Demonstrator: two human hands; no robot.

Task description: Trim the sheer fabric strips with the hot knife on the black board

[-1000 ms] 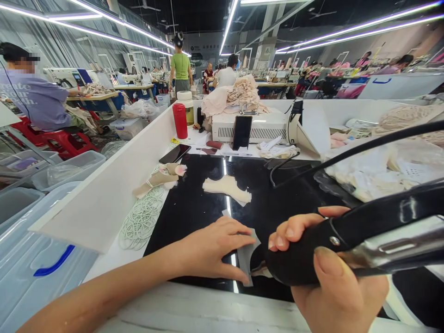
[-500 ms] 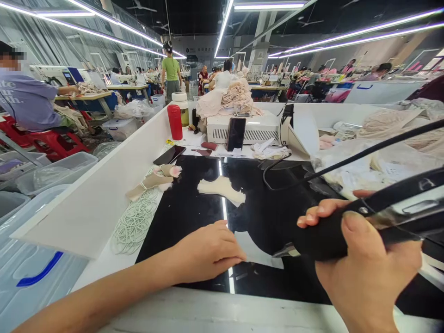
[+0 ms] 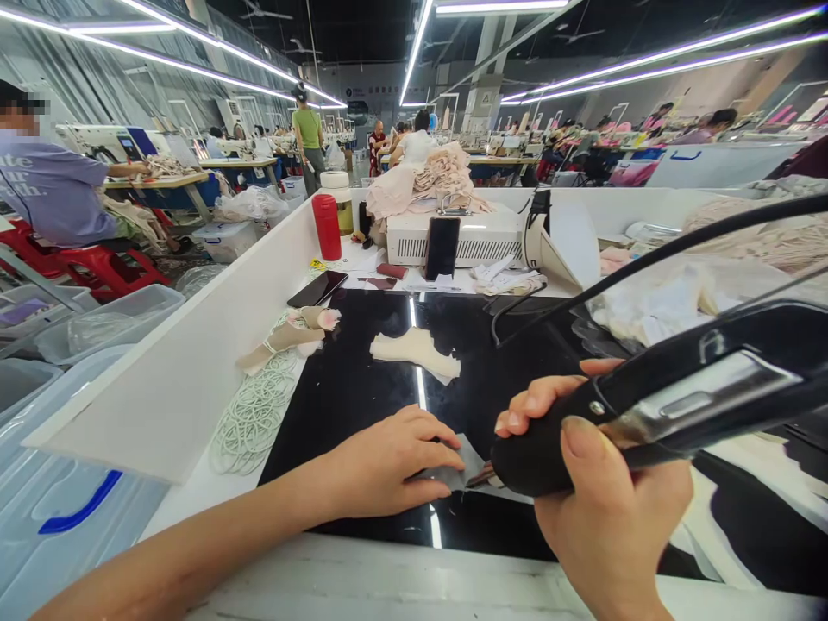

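My right hand (image 3: pixel 608 509) is wrapped around a corded black power tool (image 3: pixel 653 414) with a silver lever on its body and a pointed metal tip. That tip touches or hovers just over a thin whitish sheet piece (image 3: pixel 471 448) on the black work surface (image 3: pixel 323 483); I cannot tell which. From the left, my left hand (image 3: pixel 394 461) rests over the same piece with fingers and thumb apart, hiding part of it. Farther back lies a cream fabric piece (image 3: pixel 414 349).
Pale green cord (image 3: pixel 252 427) and a tied beige bundle (image 3: pixel 278 341) lie at left. Behind are a phone (image 3: pixel 316 289), a red bottle (image 3: pixel 327 227), another phone (image 3: pixel 442 248) standing upright and a white vented box (image 3: pixel 485 241). The tool's cable (image 3: pixel 621 272) arcs across the right.
My right hand has brought the tool leftward, its tip now over the whitish piece near my left fingers. My left hand has spread its fingers, and the piece looks shifted beneath it.
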